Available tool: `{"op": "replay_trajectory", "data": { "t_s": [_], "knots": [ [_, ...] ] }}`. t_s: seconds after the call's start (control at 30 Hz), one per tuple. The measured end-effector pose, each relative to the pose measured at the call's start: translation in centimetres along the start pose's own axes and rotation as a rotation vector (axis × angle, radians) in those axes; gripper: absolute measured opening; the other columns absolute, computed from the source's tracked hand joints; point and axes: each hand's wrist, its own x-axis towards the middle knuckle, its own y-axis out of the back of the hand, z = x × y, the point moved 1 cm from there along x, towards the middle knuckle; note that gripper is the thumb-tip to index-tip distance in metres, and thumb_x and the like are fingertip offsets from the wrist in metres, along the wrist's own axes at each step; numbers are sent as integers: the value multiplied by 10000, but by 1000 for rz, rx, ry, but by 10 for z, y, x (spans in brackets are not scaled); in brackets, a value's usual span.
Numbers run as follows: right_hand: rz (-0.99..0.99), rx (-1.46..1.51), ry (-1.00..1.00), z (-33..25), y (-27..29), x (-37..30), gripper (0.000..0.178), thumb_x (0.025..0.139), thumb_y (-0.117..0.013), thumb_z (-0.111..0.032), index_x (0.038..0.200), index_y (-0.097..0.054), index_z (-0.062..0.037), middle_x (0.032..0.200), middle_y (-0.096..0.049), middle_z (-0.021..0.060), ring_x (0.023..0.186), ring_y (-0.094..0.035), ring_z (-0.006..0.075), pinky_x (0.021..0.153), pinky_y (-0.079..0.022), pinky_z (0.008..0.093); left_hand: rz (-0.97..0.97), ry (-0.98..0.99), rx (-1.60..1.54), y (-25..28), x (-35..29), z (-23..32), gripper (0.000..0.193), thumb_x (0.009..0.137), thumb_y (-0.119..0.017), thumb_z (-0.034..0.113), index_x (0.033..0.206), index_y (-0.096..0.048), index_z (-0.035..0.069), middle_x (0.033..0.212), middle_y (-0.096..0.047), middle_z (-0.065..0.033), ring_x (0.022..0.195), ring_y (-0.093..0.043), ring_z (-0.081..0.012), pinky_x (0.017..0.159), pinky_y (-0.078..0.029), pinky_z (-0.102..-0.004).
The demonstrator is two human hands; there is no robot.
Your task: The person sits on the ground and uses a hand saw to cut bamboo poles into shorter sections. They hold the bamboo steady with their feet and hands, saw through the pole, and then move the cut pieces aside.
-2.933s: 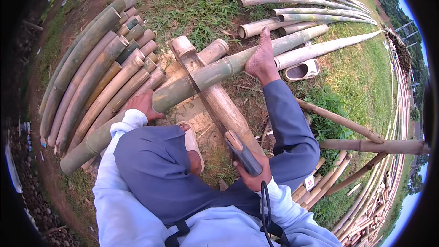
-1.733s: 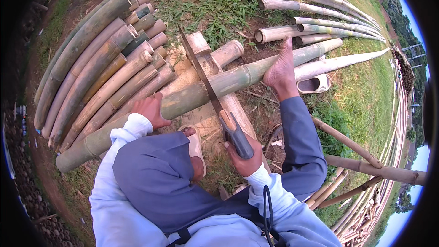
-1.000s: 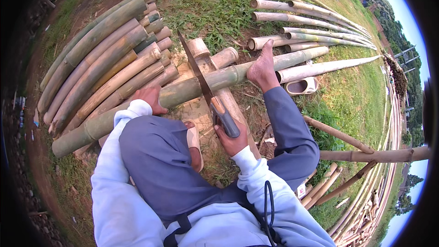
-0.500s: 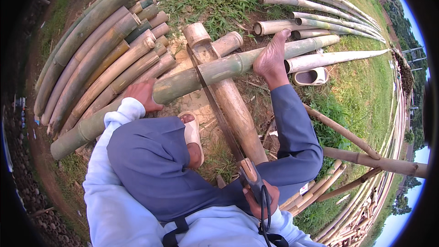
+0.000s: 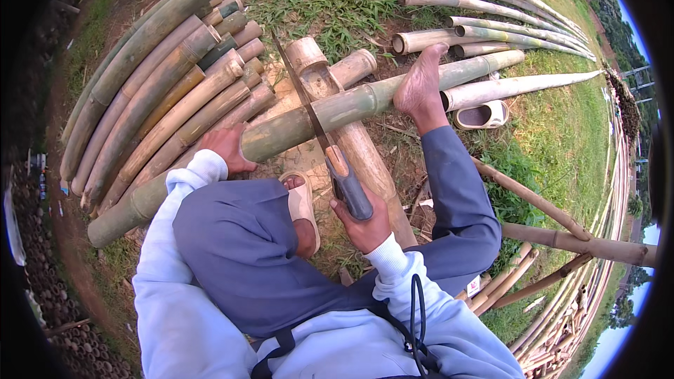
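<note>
A long green bamboo pole [image 5: 281,130] slants from lower left to upper right. My left hand [image 5: 228,147] is wrapped over its near part, and my bare foot [image 5: 420,88] presses on it farther right. In my right hand [image 5: 365,221] is the dark handle of a hand saw [image 5: 298,88]. The long blade crosses the pole between my hand and foot, its tip reaching past the far side. Beneath the pole lies a thick bamboo support [image 5: 361,158] with a notched far end, across a shorter bamboo piece [image 5: 354,67].
Cut bamboo lengths [image 5: 168,88] are stacked at the left. Several long poles [image 5: 484,7] lie on the grass at upper right. An empty sandal [image 5: 481,114] sits beside my bare foot; my other foot wears its pair [image 5: 303,203]. A bamboo frame [image 5: 576,238] stands at right.
My right hand has pushed the saw forward and away from my body, so the handle is now close to the pole. My left hand still holds the pole.
</note>
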Motion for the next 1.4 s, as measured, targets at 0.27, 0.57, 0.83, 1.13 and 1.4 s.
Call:
{"op": "replay_trajectory", "data": {
  "t_s": [0.27, 0.57, 0.83, 1.13, 1.4],
  "knots": [
    [95, -30, 75, 36, -2, -9, 181, 905, -751, -63, 1051, -667, 4, 755, -652, 98, 686, -609, 110, 644, -489, 301, 6, -6, 21, -3, 1, 14, 958, 622, -839, 522, 1352, -520, -9, 984, -714, -270, 952, -692, -450, 875, -535, -508],
    [23, -259, -87, -48, 72, -132, 200, 869, -771, -47, 1041, -681, 4, 700, -637, 94, 584, -624, 163, 581, -483, 292, -16, -41, -27, 13, 9, 5, 841, 629, -852, 499, 1237, -575, -13, 1071, -702, -287, 1071, -660, -453, 941, -504, -524],
    [42, -193, -71, -38, 70, -129, 201, 869, -737, -16, 1062, -682, -1, 722, -635, 67, 617, -607, 133, 600, -474, 279, 65, -48, -36, -2, 7, 5, 800, 631, -859, 480, 1196, -580, -13, 1051, -704, -278, 1043, -667, -454, 936, -504, -532],
    [22, 7, 30, 12, 5, -6, 292, 909, -755, -53, 1160, -646, 48, 934, -687, 76, 873, -627, 121, 816, -510, 283, 15, -59, -53, 12, 12, 3, 885, 591, -862, 499, 1269, -618, -13, 1165, -696, -267, 1137, -653, -426, 1012, -497, -497],
    [33, -40, -5, 16, 8, -13, 270, 901, -762, -66, 1134, -661, 28, 902, -697, 96, 841, -656, 129, 777, -515, 295, -31, -53, -39, 0, 9, 0, 965, 604, -852, 521, 1369, -552, 17, 1132, -699, -273, 1116, -654, -438, 965, -502, -517]
  ]
}}
